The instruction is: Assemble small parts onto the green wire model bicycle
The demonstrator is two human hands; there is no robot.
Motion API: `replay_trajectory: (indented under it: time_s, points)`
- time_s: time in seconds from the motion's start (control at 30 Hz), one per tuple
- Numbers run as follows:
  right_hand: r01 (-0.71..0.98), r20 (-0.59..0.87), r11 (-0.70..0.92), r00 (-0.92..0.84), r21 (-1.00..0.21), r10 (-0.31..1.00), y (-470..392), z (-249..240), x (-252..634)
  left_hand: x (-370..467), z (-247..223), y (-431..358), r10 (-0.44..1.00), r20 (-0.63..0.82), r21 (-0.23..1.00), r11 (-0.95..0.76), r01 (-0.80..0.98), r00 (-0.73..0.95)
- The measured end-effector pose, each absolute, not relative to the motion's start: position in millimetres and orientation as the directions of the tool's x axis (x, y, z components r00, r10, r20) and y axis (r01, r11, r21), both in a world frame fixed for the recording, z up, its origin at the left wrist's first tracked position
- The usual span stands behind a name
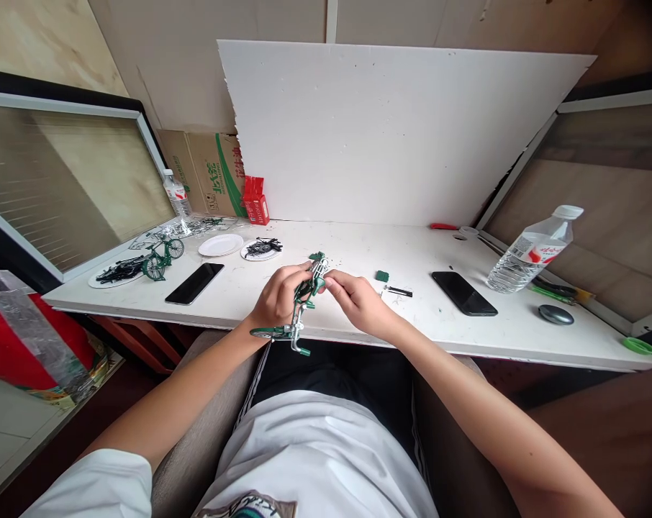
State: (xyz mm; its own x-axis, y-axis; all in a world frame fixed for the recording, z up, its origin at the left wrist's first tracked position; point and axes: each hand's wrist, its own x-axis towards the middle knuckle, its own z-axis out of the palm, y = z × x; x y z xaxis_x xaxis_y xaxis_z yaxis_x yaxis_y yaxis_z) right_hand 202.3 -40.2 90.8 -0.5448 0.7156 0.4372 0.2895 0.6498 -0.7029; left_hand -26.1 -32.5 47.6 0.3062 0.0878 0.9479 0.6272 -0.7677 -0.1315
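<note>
A green and silver model bicycle is held above the front edge of the table, its handlebar end tilted down toward me. My left hand is closed around its frame, covering part of it. My right hand pinches the bicycle near its green seat; the fingertips hide exactly what lies between them. Just right of the hands, a small green piece and a thin black strip lie on the white table. Farther left stands another green model bicycle.
Plates of black parts, a bare plate and a phone are on the left. On the right lie another phone, a water bottle and a mouse. A white board stands behind.
</note>
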Motion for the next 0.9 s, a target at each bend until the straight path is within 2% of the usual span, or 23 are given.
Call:
replay_trajectory:
  time_s: [0.13,0.23,0.3,0.47,0.57,0.73,0.9]
  points:
    - [0.034,0.234,0.328,-0.632,-0.944,0.739,-37,90,201,-25,40,-27,0.100,0.960,-0.089,-0.774,0.627,0.260]
    - [-0.051,0.125,0.124,-0.691,-0.991,0.712,-28,86,201,-22,30,-15,0.169,0.977,0.044,-0.754,0.655,0.128]
    - [-0.050,0.073,0.053,-0.692,-0.997,0.718,-20,82,203,-22,24,-6,0.195,0.966,0.040,-0.767,0.641,0.173]
    - [-0.052,0.056,0.033,-0.538,-0.998,0.841,3,72,216,-28,20,1,0.323,0.901,0.044,-0.733,0.679,0.290]
    - [0.030,0.008,0.025,-0.471,-0.999,0.882,9,73,223,-29,21,-2,0.402,0.822,-0.038,-0.668,0.743,0.404]
    - [0.115,-0.043,0.016,-0.496,-0.993,0.867,0,76,214,-24,20,-5,0.346,0.766,-0.258,-0.606,0.752,0.542]
    - [0.089,-0.065,-0.028,-0.446,-0.996,0.893,-8,72,201,-25,16,-4,0.325,0.786,-0.229,-0.637,0.736,0.526]
